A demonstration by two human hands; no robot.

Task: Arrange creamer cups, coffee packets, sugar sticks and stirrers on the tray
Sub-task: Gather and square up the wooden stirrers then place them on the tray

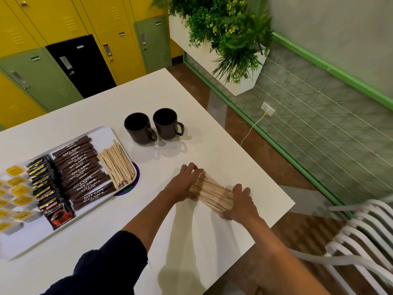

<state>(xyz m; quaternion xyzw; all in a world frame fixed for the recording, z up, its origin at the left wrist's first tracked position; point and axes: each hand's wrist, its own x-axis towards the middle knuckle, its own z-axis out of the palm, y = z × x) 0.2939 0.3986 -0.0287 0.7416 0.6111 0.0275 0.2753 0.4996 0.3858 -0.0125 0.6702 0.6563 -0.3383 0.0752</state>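
Observation:
A white tray [107, 133] lies at the left of the table. On it, from left to right, are yellow-lidded creamer cups [16, 189], black coffee packets [47, 188], brown sugar sticks [81, 169] and a pile of wooden stirrers [118, 165]. A second bundle of wooden stirrers [214, 193] lies on the table to the right of the tray. My left hand [184, 184] presses against its far end and my right hand [240, 203] against its near end, so the bundle is squeezed between them.
Two dark mugs [154, 127] stand behind the stirrer bundle. The white table [191, 241] ends just right of my right hand. A white slatted chair [361, 237] is at the lower right. Lockers and a planter stand beyond the table.

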